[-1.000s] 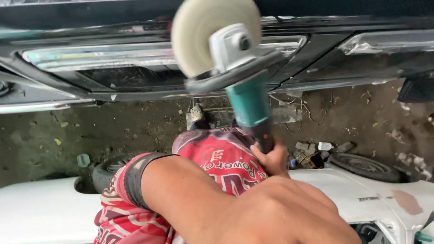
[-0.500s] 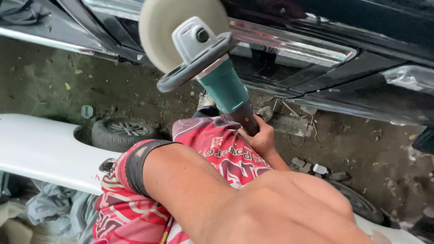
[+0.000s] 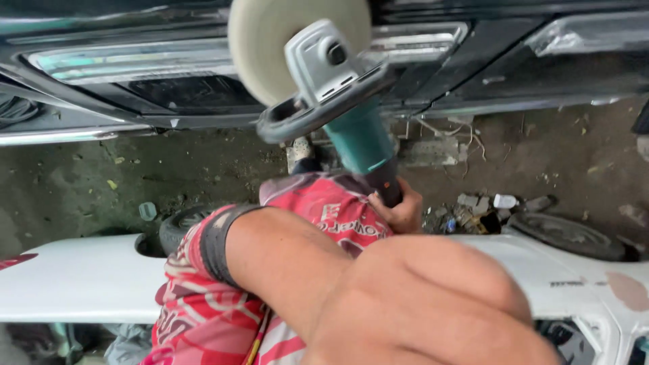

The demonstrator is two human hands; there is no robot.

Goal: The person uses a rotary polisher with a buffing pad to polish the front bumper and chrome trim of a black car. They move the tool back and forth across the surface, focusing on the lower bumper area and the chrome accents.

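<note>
My right hand [image 3: 400,208] grips the dark rear handle of a teal power polisher [image 3: 357,138]. The tool points up and away from me. Its round cream pad [image 3: 277,47] is raised in front of the dark car body [image 3: 514,61]. Nothing holds the black loop handle [image 3: 307,118] at the tool's head. A bare arm in a red patterned sleeve with a black cuff [image 3: 216,247] crosses the foreground, its near part large and blurred. My left hand does not show.
A white car panel [image 3: 74,277] lies across the bottom. A tyre [image 3: 179,226] sits behind it, another tyre [image 3: 568,233] at the right. Dirt ground with small rubble and scraps [image 3: 483,206] lies under the car. A chrome strip [image 3: 61,135] runs along the left.
The view has swung back level from a tilt to the left. The polisher stays raised in the same grip, its pad still in front of the car.
</note>
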